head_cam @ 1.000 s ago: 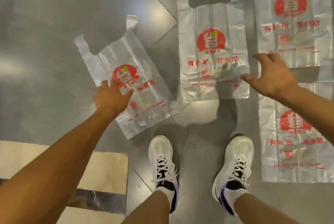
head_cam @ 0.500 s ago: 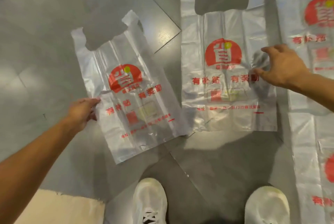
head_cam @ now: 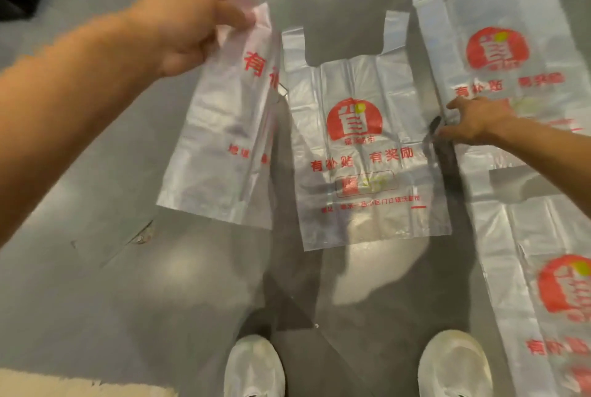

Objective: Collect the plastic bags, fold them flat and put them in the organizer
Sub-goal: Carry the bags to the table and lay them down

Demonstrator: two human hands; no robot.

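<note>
Nearest the camera, two white shoes (head_cam: 256, 368) stand on the grey tiled floor (head_cam: 96, 268), feet apart, so the person is bending over the bags from above. To the right of the shoes a near right bag (head_cam: 543, 268) lies flat, its red logo up. Just ahead of the feet the middle bag (head_cam: 367, 147) is spread flat on the tiles, handles pointing away. The right hand (head_cam: 470, 121) reaches down to that bag's right edge, thumb and fingers closing in a pinch on the plastic, which is puckered at that spot; the grip looks made at the edge because thin film lying flat gives nothing else to catch. To the left, the left bag (head_cam: 224, 140) hangs clear of the floor, doubled lengthwise so only half its red print shows. The left hand (head_cam: 192, 22) holds it high by the upper part, fingers curled round the bunched plastic, probably so it drapes straight and keeps off the other bags. Farthest right, another far right bag (head_cam: 499, 54) lies flat. No organizer is in view, so collecting is only partly done
</note>
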